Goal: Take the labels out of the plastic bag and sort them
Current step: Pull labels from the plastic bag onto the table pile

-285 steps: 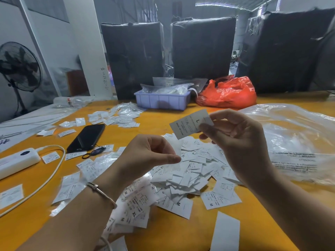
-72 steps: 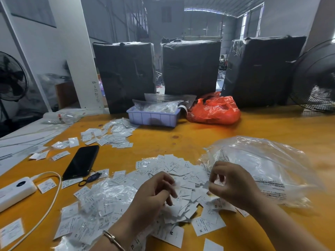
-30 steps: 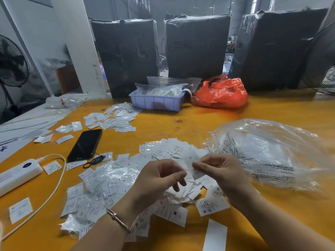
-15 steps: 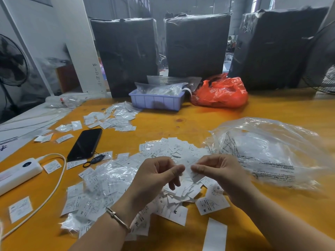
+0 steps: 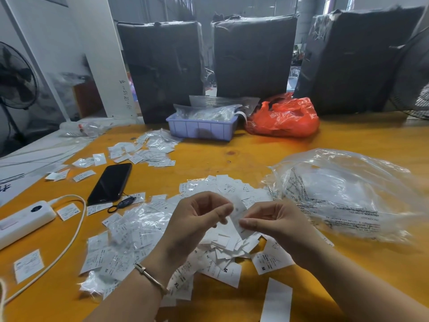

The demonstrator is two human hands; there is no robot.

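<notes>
Between the two hands, just above the heap, a single white label (image 5: 235, 216) is pinched from both sides. The fingers (image 5: 222, 211) of the left hand (image 5: 197, 225) are narrowed onto its left edge, thumb against forefinger; the fingers (image 5: 247, 223) of the right hand (image 5: 277, 225) close on its lower right part. The label's long axis runs roughly from 11 o'clock down to 5 o'clock, tilted rather than flat, so its printed face is hard to read. Both hands are equally near it, each touching it.

Directly under the hands, at 6 o'clock, lies the loose pile of labels (image 5: 222, 256) on the tabletop (image 5: 232, 156), with size letters such as M, S and XL showing. Toward 9 o'clock from the fingers a drift of small clear sleeves and labels (image 5: 130, 238) spreads out, touching the pile. At 3 o'clock, just beside the right hand, the big clear plastic bag (image 5: 343, 194) slumps with its printed side up; whether any labels remain inside cannot be told. Well apart at 11 o'clock sits a separate group of labels (image 5: 148, 152), likely a sorted lot, past a dark phone (image 5: 110, 183).

The next move probably turns on reading the size mark, then carrying the label away from the pile to its group; the left hand is nearer the 11 o'clock lot.
</notes>
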